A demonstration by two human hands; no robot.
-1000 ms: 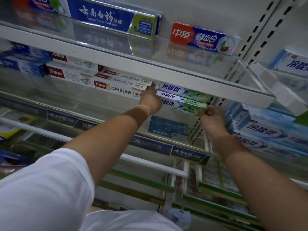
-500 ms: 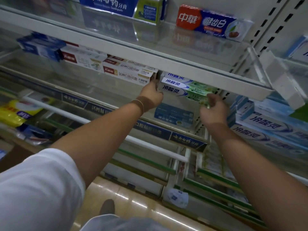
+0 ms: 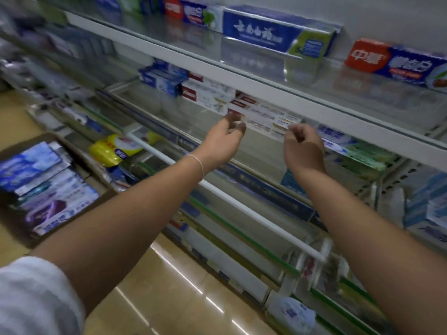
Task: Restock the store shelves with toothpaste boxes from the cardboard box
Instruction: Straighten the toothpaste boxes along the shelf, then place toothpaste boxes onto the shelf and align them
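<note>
My left hand (image 3: 225, 139) and my right hand (image 3: 303, 148) hang in front of the middle glass shelf (image 3: 266, 90), fingers loosely curled, holding nothing. The green and white toothpaste boxes (image 3: 358, 153) lie stacked on the shelf just right of my right hand. Red and white toothpaste boxes (image 3: 261, 114) sit behind both hands. Low on the left, the open cardboard box (image 3: 21, 145) stands on the floor with several blue and purple toothpaste boxes (image 3: 48, 189) inside. The picture is blurred by motion.
A blue toothpaste box (image 3: 278, 35) and a red and blue one (image 3: 391, 61) stand on the upper shelf. A white rail (image 3: 217, 192) runs along the lower shelves below my arms. A yellow pack (image 3: 113, 148) lies by the cardboard box. Glossy tan floor (image 3: 169, 298) lies below.
Both hands let go of the green and white boxes and drew back from the shelf to the left. My view swung left, bringing the cardboard box into sight.
</note>
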